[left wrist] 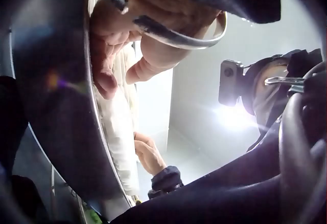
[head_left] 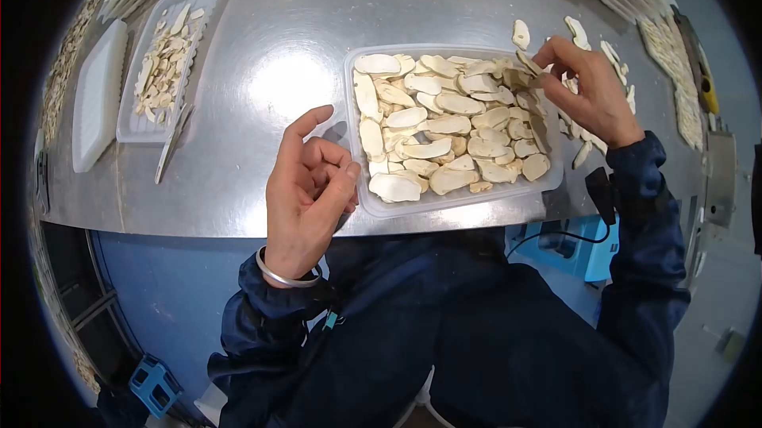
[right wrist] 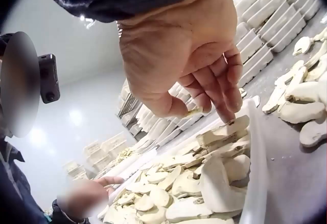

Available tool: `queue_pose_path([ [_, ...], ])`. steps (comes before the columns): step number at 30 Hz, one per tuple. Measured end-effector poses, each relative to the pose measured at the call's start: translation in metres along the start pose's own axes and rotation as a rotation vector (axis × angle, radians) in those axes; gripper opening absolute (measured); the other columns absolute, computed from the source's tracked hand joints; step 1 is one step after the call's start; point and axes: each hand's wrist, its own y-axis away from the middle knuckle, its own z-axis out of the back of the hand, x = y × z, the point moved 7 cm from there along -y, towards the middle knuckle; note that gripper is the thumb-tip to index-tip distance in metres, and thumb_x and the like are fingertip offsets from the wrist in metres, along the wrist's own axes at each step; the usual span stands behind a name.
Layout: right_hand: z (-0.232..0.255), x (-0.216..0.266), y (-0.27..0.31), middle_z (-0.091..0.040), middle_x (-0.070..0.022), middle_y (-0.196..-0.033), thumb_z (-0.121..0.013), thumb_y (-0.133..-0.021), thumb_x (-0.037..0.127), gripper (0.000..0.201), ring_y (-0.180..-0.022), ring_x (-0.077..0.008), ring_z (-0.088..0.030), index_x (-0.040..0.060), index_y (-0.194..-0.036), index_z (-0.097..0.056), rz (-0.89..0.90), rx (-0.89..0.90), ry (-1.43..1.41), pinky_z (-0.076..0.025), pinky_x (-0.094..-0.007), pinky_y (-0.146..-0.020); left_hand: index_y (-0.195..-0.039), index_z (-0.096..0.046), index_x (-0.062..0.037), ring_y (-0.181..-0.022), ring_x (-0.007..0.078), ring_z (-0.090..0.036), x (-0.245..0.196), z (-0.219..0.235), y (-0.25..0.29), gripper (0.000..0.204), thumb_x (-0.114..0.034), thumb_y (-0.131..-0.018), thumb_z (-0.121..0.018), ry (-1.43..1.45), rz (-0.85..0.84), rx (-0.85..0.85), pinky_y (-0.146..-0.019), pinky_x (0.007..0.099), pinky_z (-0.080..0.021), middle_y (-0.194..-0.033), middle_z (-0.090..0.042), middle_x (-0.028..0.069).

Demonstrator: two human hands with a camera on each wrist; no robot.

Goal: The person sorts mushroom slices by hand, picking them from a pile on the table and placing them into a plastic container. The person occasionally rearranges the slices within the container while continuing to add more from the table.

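A translucent plastic tray full of pale, dried-looking mushroom slices sits near the table's front edge. Over its far right corner, my right hand pinches a mushroom slice between thumb and fingers. In the right wrist view only a thin edge of that slice shows at the fingertips, just above darker-edged slices standing along the tray's end. My left hand, with a bangle at the wrist, hovers by the tray's near left corner, fingers loosely bent and holding nothing.
Left on the metal table stand a tray of smaller pieces, metal tweezers against it, and a white tray. Loose slices lie beyond my right hand. Stacked white trays line the back. A blue stool stands below the edge.
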Motion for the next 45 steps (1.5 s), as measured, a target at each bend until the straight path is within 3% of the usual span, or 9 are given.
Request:
queue_pose_path([
  [5, 0.009, 0.002, 0.001, -0.062, -0.0119, -0.075, -0.059, -0.081, 0.019, 0.019, -0.06, -0.0215, -0.058, 0.0019, -0.089, -0.057, 0.077, -0.088, 0.01, -0.045, -0.0334, -0.057, -0.138, -0.034, 0.0037, -0.062, 0.0051, -0.052, 0.0, -0.003, 0.0, 0.054, 0.004, -0.089, -0.056, 0.019, -0.007, 0.019, -0.056, 0.0196, -0.044, -0.081, -0.055, 0.0046],
  [14, -0.001, 0.004, 0.003, -0.06, -0.012, -0.07, -0.058, -0.082, 0.019, 0.018, -0.059, -0.0229, -0.057, 0.0024, -0.088, -0.056, 0.061, -0.015, 0.037, -0.045, -0.0348, -0.057, -0.138, -0.034, 0.0031, -0.063, 0.0046, -0.052, 0.0, -0.004, 0.0, 0.054, 0.005, -0.089, -0.056, 0.05, 0.01, 0.014, -0.055, 0.0192, -0.045, -0.08, -0.054, 0.0039],
  [18, 0.02, 0.023, -0.002, -0.056, -0.0088, -0.073, -0.06, -0.081, 0.013, 0.017, -0.064, -0.0178, -0.052, -0.0001, -0.091, -0.056, 0.053, -0.107, 0.073, -0.041, -0.0306, -0.06, -0.138, -0.034, 0.0028, -0.063, 0.004, -0.051, 0.005, -0.004, -0.002, 0.054, 0.005, -0.089, -0.056, 0.091, 0.015, 0.024, -0.055, 0.0189, -0.045, -0.081, -0.053, 0.0033],
  [22, 0.012, 0.093, -0.006, -0.056, -0.0085, -0.08, -0.065, -0.076, 0.006, 0.017, -0.069, -0.0235, -0.054, 0.0023, -0.09, -0.056, 0.518, -0.212, 0.193, -0.041, -0.0332, -0.061, -0.138, -0.033, 0.0033, -0.063, 0.0037, -0.052, 0.005, -0.007, -0.003, 0.056, 0.006, -0.087, -0.057, 0.075, 0.037, 0.04, -0.055, 0.0193, -0.046, -0.082, -0.052, 0.003],
  [25, -0.017, 0.135, -0.016, -0.057, -0.0121, -0.077, -0.064, -0.078, 0.011, 0.016, -0.074, -0.0299, -0.058, 0.0027, -0.086, -0.053, 0.689, -0.173, 0.305, -0.044, -0.0391, -0.068, -0.138, -0.033, 0.0035, -0.063, 0.0039, -0.053, 0.007, -0.01, -0.004, 0.057, 0.007, -0.087, -0.057, 0.093, 0.037, 0.053, -0.054, 0.0195, -0.046, -0.083, -0.052, 0.0032],
  [31, -0.049, 0.146, -0.036, -0.059, -0.0108, -0.078, -0.065, -0.079, 0.013, 0.015, -0.075, -0.027, -0.059, 0.0031, -0.085, -0.055, 0.697, -0.135, 0.341, -0.042, -0.0374, -0.071, -0.141, -0.031, 0.0005, -0.066, 0.004, -0.053, 0.01, -0.01, -0.003, 0.058, 0.005, -0.089, -0.056, 0.089, 0.067, 0.098, -0.057, 0.0181, -0.047, -0.086, -0.053, 0.0042],
  [45, -0.059, 0.137, -0.042, -0.06, -0.0115, -0.078, -0.065, -0.079, 0.014, 0.017, -0.075, -0.0273, -0.059, 0.002, -0.087, -0.056, 0.645, -0.098, 0.371, -0.043, -0.0374, -0.072, -0.141, -0.031, 0.0005, -0.064, 0.0032, -0.051, 0.011, -0.01, -0.004, 0.058, 0.006, -0.089, -0.057, 0.072, 0.06, 0.116, -0.057, 0.0178, -0.047, -0.084, -0.051, 0.0033],
])
